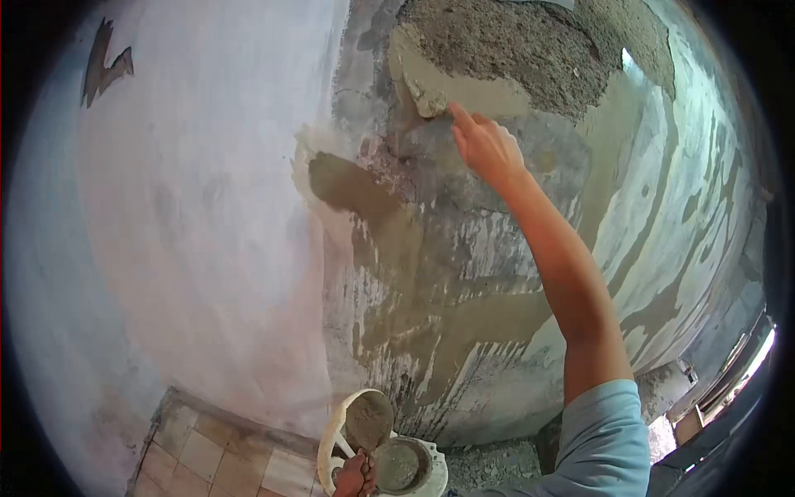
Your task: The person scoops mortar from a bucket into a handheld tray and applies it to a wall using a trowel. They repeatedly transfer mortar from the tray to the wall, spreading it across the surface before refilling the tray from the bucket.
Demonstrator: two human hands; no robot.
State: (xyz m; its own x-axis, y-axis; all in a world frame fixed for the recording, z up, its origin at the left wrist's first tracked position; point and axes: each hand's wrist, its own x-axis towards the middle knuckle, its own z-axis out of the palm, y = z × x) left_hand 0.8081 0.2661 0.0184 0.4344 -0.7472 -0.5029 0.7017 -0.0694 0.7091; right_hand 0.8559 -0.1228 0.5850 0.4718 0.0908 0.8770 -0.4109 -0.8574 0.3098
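Note:
High on the wall, my right hand (489, 149) is closed around what appears to be a mortar-smeared trowel (429, 101); its handle is mostly hidden in my fist. The tool touches the wall at the lower edge of a smooth wet mortar patch (489, 93), below rough, coarse mortar (505, 41). Low down, my left hand (354, 475) grips the handle of a cream plastic scoop-like container (331, 427), tilted, with grey mortar (368, 418) inside. Just beside it stands a white bucket (437, 474) with grey wet mix in it.
Smooth whitish wall (207, 207) spreads to the left. Wet streaks run down the grey wall (464, 331) below my right arm. Floor tiles (215, 447) lie at lower left, rubble (497, 464) along the wall's foot. A bright opening (754, 364) shows at far right.

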